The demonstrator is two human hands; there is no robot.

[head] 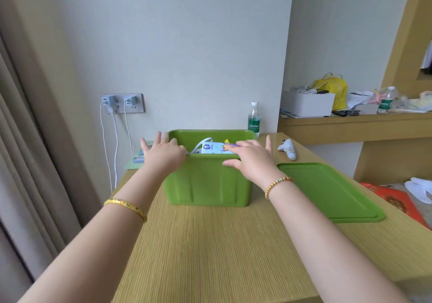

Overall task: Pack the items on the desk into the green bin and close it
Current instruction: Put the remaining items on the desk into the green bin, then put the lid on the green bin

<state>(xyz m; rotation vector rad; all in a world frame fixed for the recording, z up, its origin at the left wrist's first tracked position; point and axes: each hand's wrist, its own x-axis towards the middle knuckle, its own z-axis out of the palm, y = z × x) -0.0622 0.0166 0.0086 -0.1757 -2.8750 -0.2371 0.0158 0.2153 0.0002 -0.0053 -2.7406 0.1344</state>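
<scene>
On the table [210,244] the green bin [208,181] stands open toward the far edge, packed, while its lid [327,193] lies flat just right of it, long axis running toward the near right corner. The right hand [252,160], nearer the lid, and the left hand [163,154] hover at the bin's rim, fingers [230,163] spread wide, holding nothing.

An open green plastic bin [208,183] is seen on a yellow-green wooden desk [210,244], with a pale blue printed packet [214,149] showing inside. The left hand [163,154] and right hand [251,156] are spread flat over its rim. A flat green plastic lid [327,191] is laid just beside it.
</scene>
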